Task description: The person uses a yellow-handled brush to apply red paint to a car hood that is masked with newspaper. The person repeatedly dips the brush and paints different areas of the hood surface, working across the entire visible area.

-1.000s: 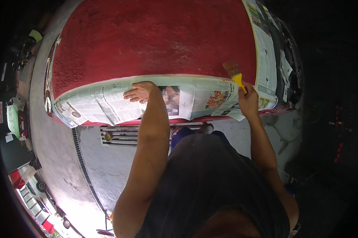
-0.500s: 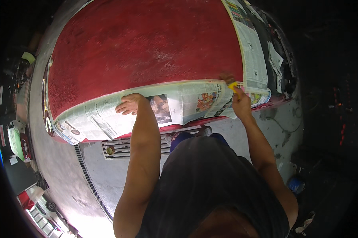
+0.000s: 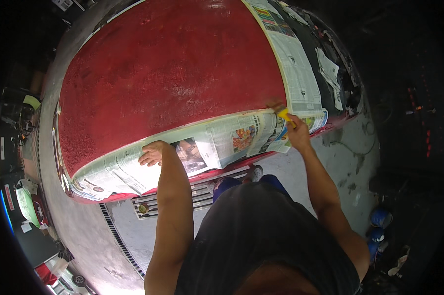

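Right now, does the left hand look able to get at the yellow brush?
Probably yes, by reaching rightward: the left hand looks empty, and nothing seems to stand between it and the yellow brush. However, the right hand is holding its handle.

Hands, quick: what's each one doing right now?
Left hand: open, holding nothing, at the newspaper.
Right hand: closed on a yellow-handled paintbrush.

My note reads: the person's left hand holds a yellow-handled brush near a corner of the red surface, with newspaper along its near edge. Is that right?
Not quite: the right hand holds the yellow-handled brush near a corner of the red surface, with newspaper along its near edge, as the head view shows.
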{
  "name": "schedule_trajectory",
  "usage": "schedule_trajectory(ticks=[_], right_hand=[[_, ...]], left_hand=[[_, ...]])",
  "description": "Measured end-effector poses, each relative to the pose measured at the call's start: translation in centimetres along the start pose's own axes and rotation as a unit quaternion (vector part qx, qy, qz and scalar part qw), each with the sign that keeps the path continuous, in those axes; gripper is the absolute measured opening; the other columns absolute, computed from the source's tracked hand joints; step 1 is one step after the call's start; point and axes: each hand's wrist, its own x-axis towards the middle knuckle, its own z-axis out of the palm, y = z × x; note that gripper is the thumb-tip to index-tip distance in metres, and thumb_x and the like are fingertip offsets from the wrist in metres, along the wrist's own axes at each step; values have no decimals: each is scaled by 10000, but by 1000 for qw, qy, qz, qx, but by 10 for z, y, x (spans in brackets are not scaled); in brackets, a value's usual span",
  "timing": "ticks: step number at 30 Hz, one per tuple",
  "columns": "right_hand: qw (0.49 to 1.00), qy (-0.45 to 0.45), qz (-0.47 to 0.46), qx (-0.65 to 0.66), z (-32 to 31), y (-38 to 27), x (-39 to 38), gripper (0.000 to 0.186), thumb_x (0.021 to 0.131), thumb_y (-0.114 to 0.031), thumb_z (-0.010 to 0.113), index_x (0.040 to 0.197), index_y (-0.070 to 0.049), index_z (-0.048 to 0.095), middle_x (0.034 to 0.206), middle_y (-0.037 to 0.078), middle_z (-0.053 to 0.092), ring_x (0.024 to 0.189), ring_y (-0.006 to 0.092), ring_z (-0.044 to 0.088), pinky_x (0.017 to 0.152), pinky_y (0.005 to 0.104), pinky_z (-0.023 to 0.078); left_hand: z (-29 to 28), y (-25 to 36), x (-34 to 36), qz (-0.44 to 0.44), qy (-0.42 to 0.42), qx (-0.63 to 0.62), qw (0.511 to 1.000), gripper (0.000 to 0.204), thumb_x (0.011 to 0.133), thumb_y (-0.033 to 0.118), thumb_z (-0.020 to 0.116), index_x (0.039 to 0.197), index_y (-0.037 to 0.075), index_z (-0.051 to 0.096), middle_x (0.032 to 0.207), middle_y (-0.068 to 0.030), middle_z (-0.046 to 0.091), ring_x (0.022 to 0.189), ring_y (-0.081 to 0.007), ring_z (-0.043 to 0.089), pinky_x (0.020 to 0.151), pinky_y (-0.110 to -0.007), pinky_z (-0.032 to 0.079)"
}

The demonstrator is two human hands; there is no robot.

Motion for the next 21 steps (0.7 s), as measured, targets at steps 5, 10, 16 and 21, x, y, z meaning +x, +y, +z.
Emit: schedule_trajectory(ticks=[5,10,16,21], right_hand=[[999,35,9,40,-45,-32,12,401,921,-79,654,1313,-2,623,874,92,684,723,128,587,652,293,482],[977,128,-86,145,-69,-101,16,431,938,-105,692,1345,2,598,855,20,648,709,80,536,626,243,433],[961,183,-113,174,-37,-82,30,398,963,-128,677,1329,9,601,912,44,665,809,65,552,713,231,451],[996,-1,-51,78,8,-43,19,332,996,-97,615,1307,20,600,1004,85,706,878,75,586,755,243,461]], left_hand=[[-11,1,-7,0,-25,-30,999,659,1056,390,221,1619,74,91,1706,-101,68,1554,-308,111,1180,-498,265],[-11,1,-6,23,-11,-29,999,679,1042,393,193,1616,53,70,1701,-127,62,1546,-364,109,1175,-555,270],[-6,-1,-1,-32,-10,-145,989,734,1002,459,170,1629,92,60,1711,-92,48,1565,-341,87,1217,-561,177],[5,-5,8,-45,6,-119,992,728,1015,471,178,1631,99,62,1711,-93,55,1561,-337,127,1208,-553,201]])
